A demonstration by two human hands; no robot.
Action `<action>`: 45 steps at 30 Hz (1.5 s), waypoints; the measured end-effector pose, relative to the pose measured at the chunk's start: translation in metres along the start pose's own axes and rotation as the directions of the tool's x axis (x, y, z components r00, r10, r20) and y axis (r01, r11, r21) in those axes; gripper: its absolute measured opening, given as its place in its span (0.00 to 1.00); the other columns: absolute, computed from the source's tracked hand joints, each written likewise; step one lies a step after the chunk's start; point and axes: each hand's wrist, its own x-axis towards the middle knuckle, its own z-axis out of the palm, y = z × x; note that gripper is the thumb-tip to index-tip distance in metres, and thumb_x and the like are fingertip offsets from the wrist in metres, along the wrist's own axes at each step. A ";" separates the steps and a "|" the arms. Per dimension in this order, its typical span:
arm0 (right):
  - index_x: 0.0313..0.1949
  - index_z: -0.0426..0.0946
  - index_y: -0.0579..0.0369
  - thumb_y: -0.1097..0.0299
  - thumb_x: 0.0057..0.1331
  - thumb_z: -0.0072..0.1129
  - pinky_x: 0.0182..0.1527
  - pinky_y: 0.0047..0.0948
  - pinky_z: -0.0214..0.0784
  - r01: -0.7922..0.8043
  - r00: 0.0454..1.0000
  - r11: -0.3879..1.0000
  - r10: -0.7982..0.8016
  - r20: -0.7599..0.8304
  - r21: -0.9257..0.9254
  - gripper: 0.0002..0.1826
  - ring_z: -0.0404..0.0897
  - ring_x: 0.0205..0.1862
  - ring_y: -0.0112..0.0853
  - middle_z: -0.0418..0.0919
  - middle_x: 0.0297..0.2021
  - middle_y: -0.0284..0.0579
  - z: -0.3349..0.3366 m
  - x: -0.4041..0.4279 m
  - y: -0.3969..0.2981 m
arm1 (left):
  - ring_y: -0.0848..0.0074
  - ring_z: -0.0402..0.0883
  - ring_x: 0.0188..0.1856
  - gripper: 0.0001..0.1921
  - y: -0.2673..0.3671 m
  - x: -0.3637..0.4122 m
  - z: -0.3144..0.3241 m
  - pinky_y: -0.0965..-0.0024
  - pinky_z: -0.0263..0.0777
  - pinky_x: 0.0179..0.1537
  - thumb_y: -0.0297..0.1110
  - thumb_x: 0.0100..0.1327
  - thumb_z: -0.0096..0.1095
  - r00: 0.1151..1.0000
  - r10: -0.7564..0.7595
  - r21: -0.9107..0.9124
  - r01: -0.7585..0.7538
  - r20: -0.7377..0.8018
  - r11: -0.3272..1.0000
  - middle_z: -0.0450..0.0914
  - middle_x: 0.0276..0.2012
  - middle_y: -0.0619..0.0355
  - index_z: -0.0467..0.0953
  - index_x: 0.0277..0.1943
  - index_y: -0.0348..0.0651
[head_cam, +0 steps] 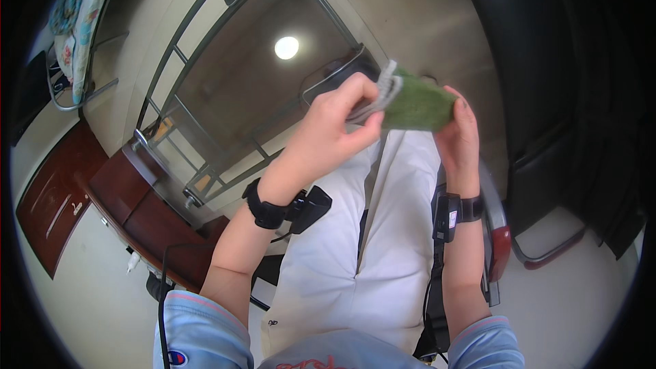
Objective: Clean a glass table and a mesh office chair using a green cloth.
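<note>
A green cloth item [417,105], somewhat blurred, is held between my two hands above my white trousers [353,266]. My left hand [341,120] pinches a folded grey strip [387,89] at the item's left end between thumb and fingers. Whether the grey strip is joined to the green cloth, I cannot tell. My right hand [458,130] grips the right end, thumb on the near face and most fingers hidden behind. Black strapped devices sit on both wrists, the left one [287,207] and the right one [448,218].
Ahead and left stands a low glass-topped table [251,56] with a dark metal frame, reflecting a round light. Black padded seating [543,72] runs along the right. Reddish-brown wooden furniture [143,215] is at left, and a floral cloth [84,25] lies at upper left.
</note>
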 end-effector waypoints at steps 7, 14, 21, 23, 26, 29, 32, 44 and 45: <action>0.54 0.61 0.63 0.38 0.55 0.45 0.55 0.34 0.59 -0.189 0.953 0.975 0.155 0.259 0.113 0.40 0.67 0.52 0.33 0.66 0.51 0.50 -0.030 -0.015 -0.018 | 0.74 0.72 0.50 0.22 0.054 0.018 0.069 0.73 0.61 0.53 0.15 0.53 0.47 0.979 0.147 -0.411 -0.076 0.144 0.909 0.71 0.46 0.54 0.60 0.53 0.35; 0.59 0.54 0.57 0.35 0.55 0.42 0.55 0.38 0.58 -0.350 0.922 0.791 0.195 0.336 0.502 0.43 0.63 0.56 0.38 0.61 0.55 0.47 -0.075 0.002 -0.046 | 0.76 0.66 0.52 0.24 0.053 0.064 0.112 0.74 0.60 0.53 0.17 0.57 0.45 0.996 -0.084 -0.690 0.041 -0.029 0.722 0.66 0.48 0.53 0.54 0.57 0.38; 0.56 0.56 0.63 0.58 0.63 0.46 0.52 0.30 0.61 -0.360 0.931 0.933 0.360 0.060 -0.015 0.27 0.67 0.52 0.32 0.65 0.52 0.46 -0.083 0.024 -0.091 | 0.78 0.68 0.46 0.20 -0.003 0.092 0.119 0.77 0.62 0.49 0.18 0.58 0.42 0.933 -0.216 -0.294 0.128 -0.288 0.947 0.67 0.46 0.56 0.59 0.54 0.38; 0.54 0.60 0.63 0.62 0.64 0.45 0.50 0.25 0.61 -0.374 0.927 0.927 0.374 0.013 -0.031 0.23 0.68 0.50 0.27 0.67 0.50 0.43 -0.082 0.036 -0.090 | 0.78 0.66 0.47 0.16 -0.032 0.093 0.110 0.76 0.62 0.48 0.21 0.58 0.43 0.899 -0.257 -0.144 0.220 -0.353 0.965 0.67 0.46 0.58 0.64 0.51 0.40; 0.51 0.64 0.64 0.61 0.65 0.45 0.51 0.24 0.57 -0.260 0.964 0.822 0.249 -0.091 -0.507 0.21 0.66 0.49 0.26 0.67 0.49 0.41 -0.090 0.057 -0.076 | 0.67 0.63 0.51 0.16 -0.075 0.103 0.062 0.68 0.58 0.52 0.24 0.56 0.45 0.869 0.137 0.510 0.146 -0.476 0.848 0.67 0.48 0.53 0.67 0.48 0.41; 0.51 0.64 0.62 0.61 0.64 0.43 0.57 0.33 0.50 0.258 0.955 0.405 0.032 0.295 -0.877 0.20 0.62 0.52 0.42 0.64 0.52 0.50 -0.119 0.081 -0.038 | 0.60 0.55 0.58 0.17 -0.099 0.110 0.023 0.59 0.48 0.57 0.30 0.56 0.47 0.833 0.259 0.745 0.245 -0.489 0.620 0.61 0.54 0.50 0.66 0.50 0.43; 0.50 0.65 0.60 0.61 0.63 0.43 0.58 0.37 0.49 0.293 0.934 0.300 0.114 0.339 -0.908 0.20 0.60 0.53 0.48 0.63 0.52 0.54 -0.125 0.093 0.001 | 0.61 0.50 0.62 0.24 -0.134 0.095 -0.016 0.56 0.41 0.59 0.36 0.59 0.44 0.867 0.198 0.848 0.358 -0.458 0.392 0.52 0.61 0.53 0.56 0.60 0.48; 0.57 0.59 0.53 0.65 0.62 0.40 0.61 0.38 0.43 0.171 0.902 0.521 0.258 0.345 -0.836 0.22 0.52 0.62 0.40 0.51 0.62 0.43 -0.117 0.091 0.098 | 0.61 0.47 0.64 0.29 -0.186 0.086 -0.015 0.56 0.38 0.60 0.39 0.57 0.39 0.845 0.233 0.838 0.365 -0.481 0.405 0.51 0.63 0.53 0.52 0.62 0.44; 0.57 0.59 0.53 0.65 0.62 0.40 0.61 0.38 0.43 0.168 0.895 0.528 0.271 0.353 -0.833 0.22 0.52 0.62 0.40 0.51 0.62 0.43 -0.118 0.093 0.098 | 0.61 0.47 0.64 0.29 -0.188 0.084 -0.016 0.56 0.38 0.60 0.38 0.56 0.39 0.847 0.231 0.838 0.361 -0.478 0.410 0.51 0.63 0.53 0.52 0.62 0.44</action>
